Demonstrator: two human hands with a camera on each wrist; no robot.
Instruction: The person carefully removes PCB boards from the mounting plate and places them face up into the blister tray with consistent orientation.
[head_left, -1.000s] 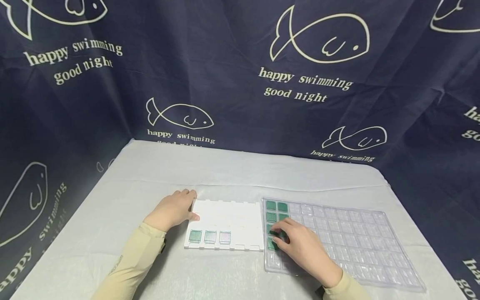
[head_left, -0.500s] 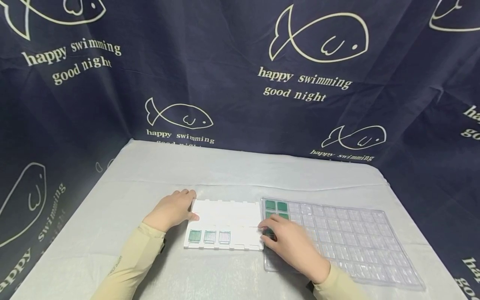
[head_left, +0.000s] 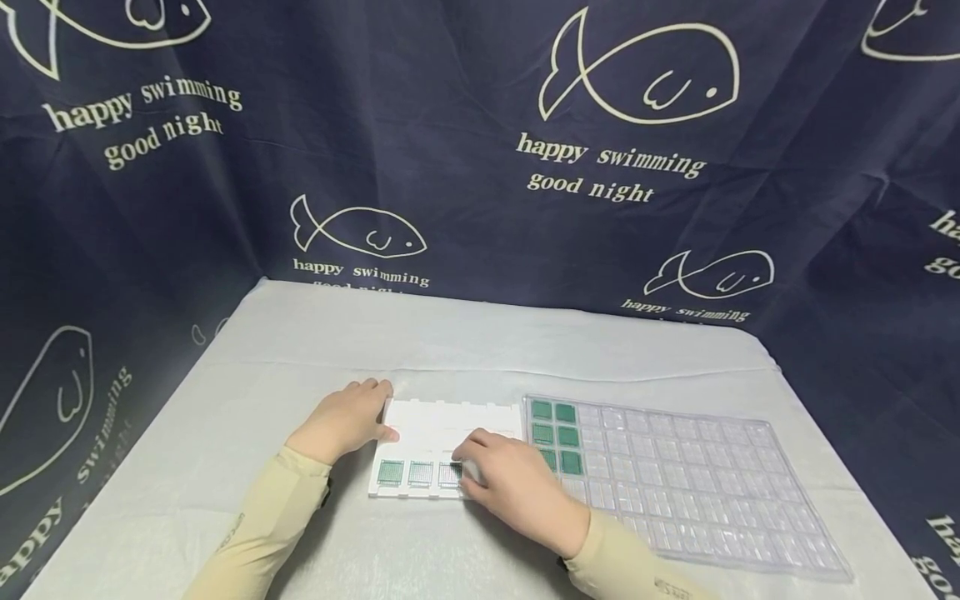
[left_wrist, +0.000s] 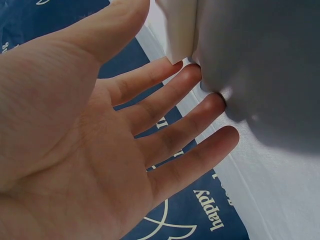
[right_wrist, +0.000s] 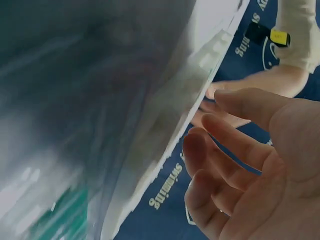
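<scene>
In the head view, my left hand (head_left: 347,423) rests on the left edge of a white slotted board (head_left: 442,421), thumb on top. The left wrist view shows the left fingers (left_wrist: 185,125) extended near the board's edge. Three small green circuit boards (head_left: 421,473) sit in a row along its front. My right hand (head_left: 517,487) is over the board's front right part, thumb and fingers bent together. It appears to pinch another small circuit board, mostly hidden by the fingers. In the right wrist view the right hand (right_wrist: 250,155) is beside the white board's edge.
A clear plastic tray (head_left: 697,475) with many compartments lies to the right of the white board. Several green circuit boards (head_left: 567,436) fill its left columns. The right forearm crosses the tray's front left corner. A dark fish-print cloth (head_left: 480,167) encloses the table.
My right hand has moved left from the tray's left columns to over the white board. The left hand and the white board have stayed in place.
</scene>
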